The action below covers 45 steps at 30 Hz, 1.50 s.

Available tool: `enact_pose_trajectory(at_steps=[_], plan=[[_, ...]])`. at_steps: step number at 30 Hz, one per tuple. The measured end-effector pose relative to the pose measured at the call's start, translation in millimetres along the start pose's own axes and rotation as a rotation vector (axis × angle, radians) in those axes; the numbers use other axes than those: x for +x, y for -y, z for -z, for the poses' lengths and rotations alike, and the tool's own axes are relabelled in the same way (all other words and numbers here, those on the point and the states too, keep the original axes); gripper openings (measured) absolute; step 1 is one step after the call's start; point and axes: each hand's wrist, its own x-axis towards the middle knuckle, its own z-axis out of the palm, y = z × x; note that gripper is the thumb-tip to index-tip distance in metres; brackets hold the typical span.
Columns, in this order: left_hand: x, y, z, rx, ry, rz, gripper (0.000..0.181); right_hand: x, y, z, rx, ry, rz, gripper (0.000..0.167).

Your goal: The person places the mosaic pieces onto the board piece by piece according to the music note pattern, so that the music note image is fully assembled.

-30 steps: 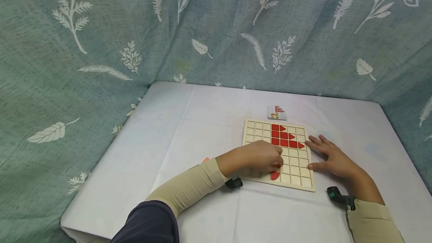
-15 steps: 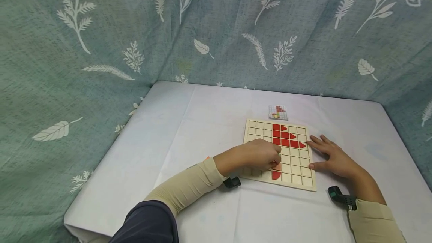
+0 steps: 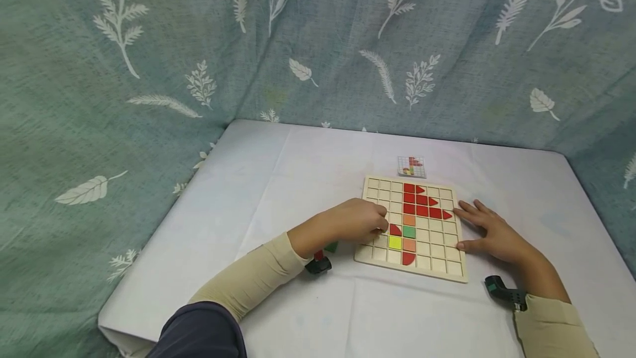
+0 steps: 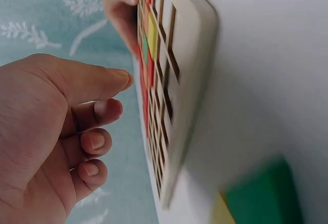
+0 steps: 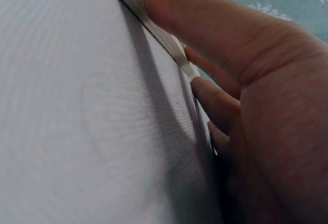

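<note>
A wooden grid board (image 3: 439,267) lies on the table. Three rows of red pieces (image 3: 422,210) with pointed right ends fill its upper middle. Below them sit orange squares (image 3: 409,220), a green square (image 3: 409,232), a yellow square (image 3: 395,242) and red rounded pieces (image 3: 408,259). My left hand (image 3: 355,220) hovers over the board's left side. In the left wrist view its loosely curled fingers (image 4: 100,141) hold nothing, thumb apart from them. My right hand (image 3: 489,233) rests with spread fingers against the board's right edge; its thumb (image 5: 169,8) touches that edge in the right wrist view.
Behind the board lies a small pattern card (image 3: 411,167) with a similar coloured figure. A green piece (image 3: 331,247) and a red piece (image 3: 318,254) show beside the left wrist, partly hidden. Patterned curtains (image 3: 298,32) hang behind the white-covered table.
My left hand has moved left off the middle columns, its fingers now away from the pieces. Orange, green, yellow and red pieces it covered are now visible. The right hand stays put.
</note>
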Motion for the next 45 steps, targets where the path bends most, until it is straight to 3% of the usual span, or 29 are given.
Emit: enact_pose_trajectory(at_steps=[11, 18, 31, 39, 45], plan=[[-57.7, 26.9, -3.0, -0.057, -0.001, 0.161, 0.011, -2.1, 1.2, -1.2, 0.018, -0.004, -0.021, 0.106], [-77.8, 31.4, -7.1, -0.108, 0.037, 0.226, 0.014, -3.1, 2.3, -2.1, 0.025, -0.008, -0.018, 0.106], [-86.3, 30.9, -13.1, -0.153, 0.084, 0.246, 0.021, -2.1, 0.6, -0.6, 0.023, -0.005, -0.001, 0.105], [-82.5, 31.8, -12.8, -0.173, 0.118, 0.272, 0.022, -2.1, 0.3, 0.1, 0.020, 0.004, 0.015, 0.104], [-75.8, 32.8, -9.8, -0.185, 0.124, 0.256, 0.023, -1.4, 0.0, 0.8, 0.011, 0.006, 0.007, 0.104]])
